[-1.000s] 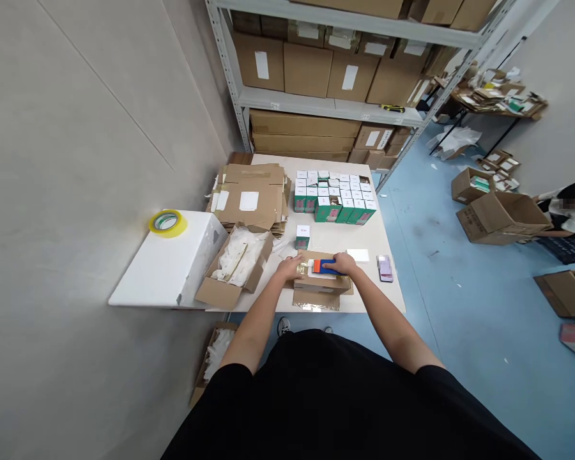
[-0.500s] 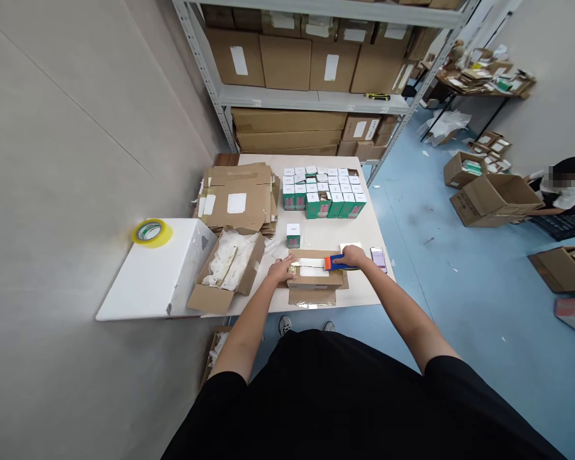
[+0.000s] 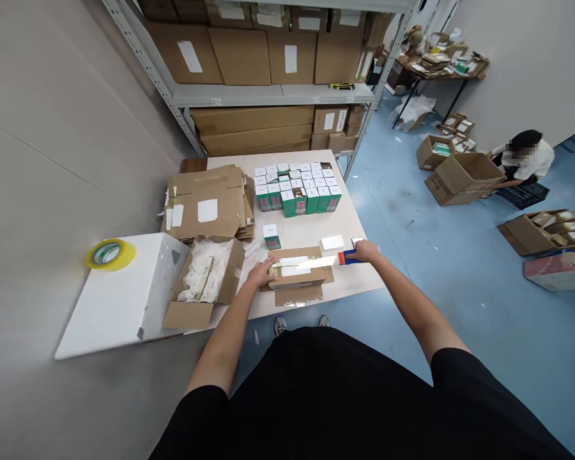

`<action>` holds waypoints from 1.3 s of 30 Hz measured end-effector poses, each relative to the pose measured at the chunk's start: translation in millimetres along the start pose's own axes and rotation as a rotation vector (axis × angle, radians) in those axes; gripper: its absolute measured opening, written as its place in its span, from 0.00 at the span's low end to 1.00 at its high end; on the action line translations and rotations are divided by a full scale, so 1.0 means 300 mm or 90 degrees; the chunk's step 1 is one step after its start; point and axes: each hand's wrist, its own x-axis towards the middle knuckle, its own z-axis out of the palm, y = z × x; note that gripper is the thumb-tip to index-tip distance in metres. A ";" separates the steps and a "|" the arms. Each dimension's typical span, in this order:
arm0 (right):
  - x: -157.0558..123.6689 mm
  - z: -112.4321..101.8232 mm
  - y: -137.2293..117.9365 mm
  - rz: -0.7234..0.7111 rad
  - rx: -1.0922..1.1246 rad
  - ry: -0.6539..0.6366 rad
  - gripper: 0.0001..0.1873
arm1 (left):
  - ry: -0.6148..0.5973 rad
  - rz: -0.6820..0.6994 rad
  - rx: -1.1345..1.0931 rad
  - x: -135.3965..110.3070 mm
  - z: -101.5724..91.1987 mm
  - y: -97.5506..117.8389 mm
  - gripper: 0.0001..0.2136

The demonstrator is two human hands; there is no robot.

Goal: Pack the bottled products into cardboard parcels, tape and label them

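Here, by the table's (image 3: pixel 351 278) front edge, a carton (image 3: pixel 297 279) is steadied under the open left hand (image 3: pixel 261 272), and a tape dispenser (image 3: pixel 345 257) is gripped by the right hand (image 3: pixel 365 251).

Both arms are stretched out forward and down from the chest, and they're pretty far apart, so it's a wide V from this head-cam angle. The left hand (image 3: pixel 261 272) sits flat and palm-down, fingers spread a bit and pointing ahead and to the right, with the left arm (image 3: pixel 223 345) angled in toward it. The right arm (image 3: pixel 412 303) reaches further out to the right, wrist fairly straight, and the right hand (image 3: pixel 365 251) is curled closed in a firm overhand grip. Bare forearms, and the black short sleeves (image 3: pixel 206 409) cover the upper arms.
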 end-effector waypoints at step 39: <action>-0.030 0.570 0.028 0.187 0.330 -0.054 0.17 | -0.007 -0.193 0.104 0.026 -0.024 0.143 0.46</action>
